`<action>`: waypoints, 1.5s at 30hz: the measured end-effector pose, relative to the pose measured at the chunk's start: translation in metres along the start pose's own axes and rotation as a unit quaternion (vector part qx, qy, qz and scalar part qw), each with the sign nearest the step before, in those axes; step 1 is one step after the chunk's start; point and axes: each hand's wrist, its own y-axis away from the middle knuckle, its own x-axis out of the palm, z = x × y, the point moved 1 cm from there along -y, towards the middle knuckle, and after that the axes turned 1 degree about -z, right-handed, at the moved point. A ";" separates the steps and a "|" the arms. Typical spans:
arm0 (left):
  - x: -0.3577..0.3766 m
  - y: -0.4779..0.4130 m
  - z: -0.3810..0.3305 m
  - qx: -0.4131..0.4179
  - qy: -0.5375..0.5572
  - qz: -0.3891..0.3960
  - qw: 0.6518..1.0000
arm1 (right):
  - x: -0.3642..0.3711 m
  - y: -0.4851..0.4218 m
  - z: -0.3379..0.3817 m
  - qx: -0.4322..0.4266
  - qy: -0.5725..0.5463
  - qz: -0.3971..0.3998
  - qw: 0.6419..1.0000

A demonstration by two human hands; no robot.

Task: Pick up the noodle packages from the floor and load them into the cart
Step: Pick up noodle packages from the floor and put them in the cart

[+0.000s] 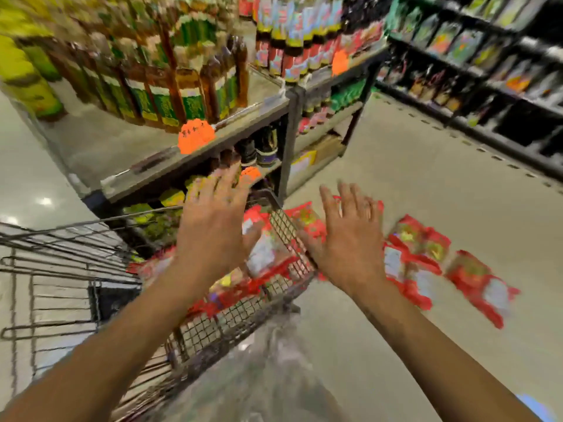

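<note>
Your fingers are spread and grasp nothing: your left hand (213, 226) hovers over the wire cart (283, 226), your right hand (350, 239) just beyond its rim. Several red noodle packages (265, 254) lie inside the cart; about four more red plastic packs (475, 278) lie beside it on the smooth pale floor (411, 153). Bottle shelves (195, 147) stand behind the cart.

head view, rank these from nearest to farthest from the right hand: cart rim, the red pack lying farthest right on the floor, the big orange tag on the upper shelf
1. Cart rim: just left of the right hand, about at the thumb.
2. Red pack: on the floor, off to the right, past the other packs.
3. Orange tag: up on the shelf edge, to the left and beyond the left hand.
</note>
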 end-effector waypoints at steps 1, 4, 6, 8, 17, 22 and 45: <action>-0.013 0.005 -0.017 0.014 0.002 0.004 1.000 | -0.016 0.020 -0.010 0.013 0.012 -0.007 1.000; -0.043 0.021 -0.078 0.087 0.009 -0.005 0.996 | -0.059 0.084 -0.051 0.074 0.029 -0.026 0.996; -0.060 0.024 -0.119 0.138 0.021 -0.014 0.990 | -0.081 0.117 -0.082 0.121 0.032 -0.042 0.991; -0.077 0.025 -0.175 0.200 0.034 -0.031 0.979 | -0.104 0.155 -0.124 0.182 0.032 -0.058 0.981; -0.065 0.063 -0.434 0.356 0.073 0.009 0.932 | -0.139 0.350 -0.316 0.385 0.046 -0.053 0.920; -0.049 0.094 -0.601 0.418 0.083 0.022 0.904 | -0.162 0.445 -0.441 0.458 0.043 -0.034 0.887; 0.175 -0.139 -0.968 0.436 0.071 0.128 0.888 | -0.070 0.318 -0.867 0.476 0.037 0.103 0.872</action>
